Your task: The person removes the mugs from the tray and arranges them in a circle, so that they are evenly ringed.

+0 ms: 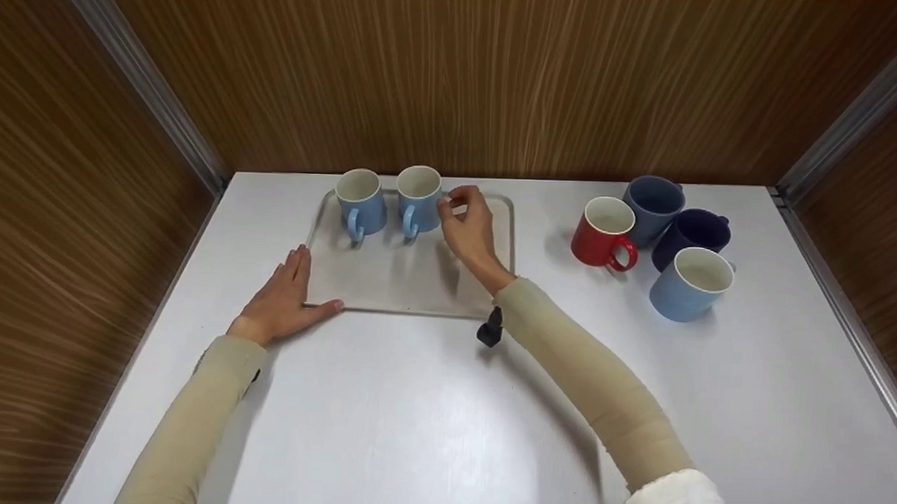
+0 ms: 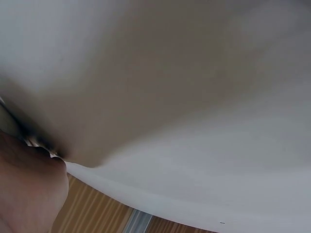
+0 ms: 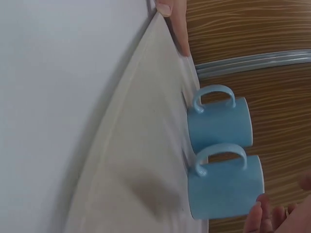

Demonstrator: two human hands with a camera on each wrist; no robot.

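Note:
Two light blue mugs stand upright at the back of a beige tray (image 1: 373, 279), handles toward the front: a left mug (image 1: 369, 213) and a right mug (image 1: 426, 212). My right hand (image 1: 471, 230) is over the tray beside the right mug, fingers loosely bent, nothing held between them. In the right wrist view its fingertips (image 3: 256, 217) lie close to that mug's rim; whether they touch it I cannot tell. My left hand (image 1: 279, 302) rests at the tray's front left corner, fingers straight along the left edge, thumb along the front edge. Only part of it shows in the left wrist view.
On the right of the white table (image 1: 383, 414) stand a red mug (image 1: 592, 243), a grey-blue mug (image 1: 647, 222), a dark navy mug (image 1: 669, 245) and another light blue mug (image 1: 678, 296), grouped closely. Wood-patterned panels (image 1: 499, 82) enclose the back and sides.

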